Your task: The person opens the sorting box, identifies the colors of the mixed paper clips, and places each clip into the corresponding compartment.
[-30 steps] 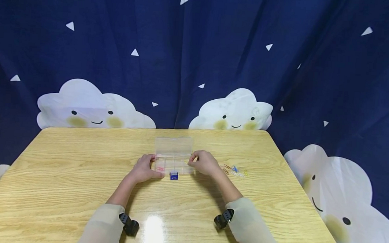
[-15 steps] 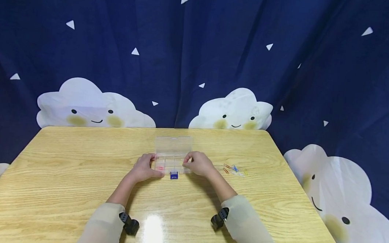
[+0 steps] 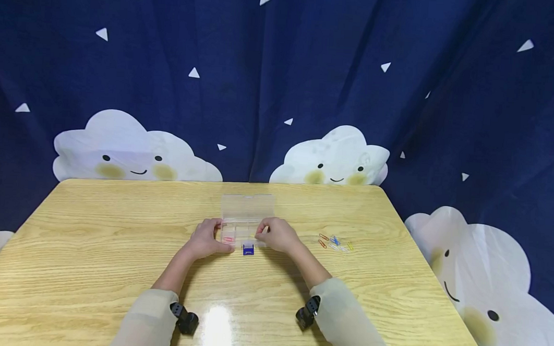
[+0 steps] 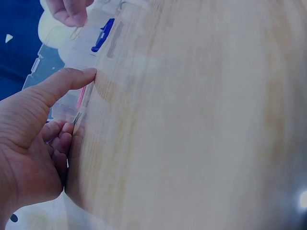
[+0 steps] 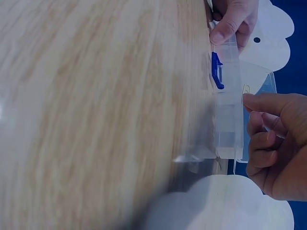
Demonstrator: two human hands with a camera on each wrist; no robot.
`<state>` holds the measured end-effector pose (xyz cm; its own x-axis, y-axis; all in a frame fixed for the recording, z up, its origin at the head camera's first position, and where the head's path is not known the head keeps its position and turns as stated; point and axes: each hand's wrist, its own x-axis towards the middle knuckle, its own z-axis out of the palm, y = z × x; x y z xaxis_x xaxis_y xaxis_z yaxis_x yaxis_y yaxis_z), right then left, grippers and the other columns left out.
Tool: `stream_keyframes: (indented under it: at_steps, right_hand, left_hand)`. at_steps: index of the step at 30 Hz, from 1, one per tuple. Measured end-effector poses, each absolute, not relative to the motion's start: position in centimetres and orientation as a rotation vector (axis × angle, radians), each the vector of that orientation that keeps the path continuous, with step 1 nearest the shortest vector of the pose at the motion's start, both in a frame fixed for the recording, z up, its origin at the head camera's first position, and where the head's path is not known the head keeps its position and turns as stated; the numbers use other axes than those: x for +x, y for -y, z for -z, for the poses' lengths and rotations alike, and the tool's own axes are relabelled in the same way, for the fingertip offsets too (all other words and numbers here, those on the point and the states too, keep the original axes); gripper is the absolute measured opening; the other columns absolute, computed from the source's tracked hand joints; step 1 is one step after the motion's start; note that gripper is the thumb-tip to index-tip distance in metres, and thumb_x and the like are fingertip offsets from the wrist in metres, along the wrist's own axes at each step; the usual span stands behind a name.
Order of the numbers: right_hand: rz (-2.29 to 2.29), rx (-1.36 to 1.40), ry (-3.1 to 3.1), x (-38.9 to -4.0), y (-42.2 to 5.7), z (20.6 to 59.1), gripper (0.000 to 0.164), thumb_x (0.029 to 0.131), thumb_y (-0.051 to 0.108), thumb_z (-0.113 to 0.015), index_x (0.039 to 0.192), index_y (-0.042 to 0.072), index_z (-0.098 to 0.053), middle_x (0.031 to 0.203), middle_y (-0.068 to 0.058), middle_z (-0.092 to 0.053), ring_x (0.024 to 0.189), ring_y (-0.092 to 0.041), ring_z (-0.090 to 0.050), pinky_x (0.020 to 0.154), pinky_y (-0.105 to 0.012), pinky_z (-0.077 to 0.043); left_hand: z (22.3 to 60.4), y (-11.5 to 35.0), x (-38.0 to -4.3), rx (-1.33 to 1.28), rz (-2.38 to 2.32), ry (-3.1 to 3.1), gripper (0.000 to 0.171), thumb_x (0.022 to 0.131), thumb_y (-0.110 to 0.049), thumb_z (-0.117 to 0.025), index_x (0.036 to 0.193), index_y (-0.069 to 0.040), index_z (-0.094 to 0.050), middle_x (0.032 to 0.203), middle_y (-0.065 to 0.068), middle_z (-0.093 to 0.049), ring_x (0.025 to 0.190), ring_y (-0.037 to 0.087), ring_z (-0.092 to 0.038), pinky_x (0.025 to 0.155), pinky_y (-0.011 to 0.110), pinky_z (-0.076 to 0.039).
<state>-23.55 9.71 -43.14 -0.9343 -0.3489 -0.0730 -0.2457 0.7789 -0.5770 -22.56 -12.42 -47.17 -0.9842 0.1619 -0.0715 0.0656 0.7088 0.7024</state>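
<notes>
Step in hand looks like putting a pale yellow paper clip (image 5: pixel 246 89) into the clear box (image 5: pixel 229 113), which sits just below centre in the head view. Clip is at the box's middle; can't tell which compartment or whether it touches bottom. Next move probably calls for lowering it between dividers and letting go, box kept steady. Right grip (image 3: pixel 276 234): thumb and index fingertip together, pinching the clip. Left grip (image 3: pixel 205 240): spread only about as wide as the box's left end, thumb on front edge, fingers curled at the side, holding it on the surface (image 3: pixel 111 289). Lid (image 3: pixel 247 207) open, pink clips (image 3: pixel 228 239) in front-left compartment, loose clips (image 3: pixel 334 242) right of frame centre.
</notes>
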Motion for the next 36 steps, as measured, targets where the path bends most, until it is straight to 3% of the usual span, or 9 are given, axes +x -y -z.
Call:
stream_keyframes:
  at_steps: [15, 28, 36]
  right_hand:
    - [0.83, -0.481, -2.813, -23.8, -8.7, 43.2, 0.009, 0.085, 0.022, -0.066, 0.079, 0.016, -0.064, 0.063, 0.006, -0.049, 0.055, -0.009, -0.043, 0.05, -0.023, -0.034]
    - [0.802, -0.518, -2.821, -23.8, -7.5, 42.6, 0.008, 0.084, 0.022, -0.065, 0.079, 0.016, -0.064, 0.065, 0.006, -0.052, 0.057, -0.009, -0.045, 0.053, -0.023, -0.036]
    - [0.769, -0.529, -2.832, -23.9, -6.9, 42.5, 0.009, 0.083, 0.021, -0.066, 0.076, 0.017, -0.064, 0.076, 0.002, -0.062, 0.065, -0.011, -0.051, 0.059, -0.024, -0.039]
  left_hand:
    - [47.1, 12.4, -22.6, 0.196, -1.142, -2.781, 0.068, 0.064, -0.033, -0.084, 0.115, -0.003, -0.051, 0.1, 0.011, -0.048, 0.095, 0.026, -0.04, 0.075, 0.034, -0.031]
    - [47.2, 12.5, -22.6, 0.202, -1.132, -2.787, 0.078, 0.064, -0.034, -0.083, 0.125, -0.001, -0.049, 0.106, 0.012, -0.049, 0.098, 0.027, -0.041, 0.078, 0.036, -0.033]
    - [47.1, 12.5, -22.6, 0.202, -1.139, -2.784, 0.074, 0.064, -0.034, -0.083, 0.121, -0.001, -0.05, 0.105, 0.012, -0.049, 0.098, 0.028, -0.041, 0.077, 0.036, -0.032]
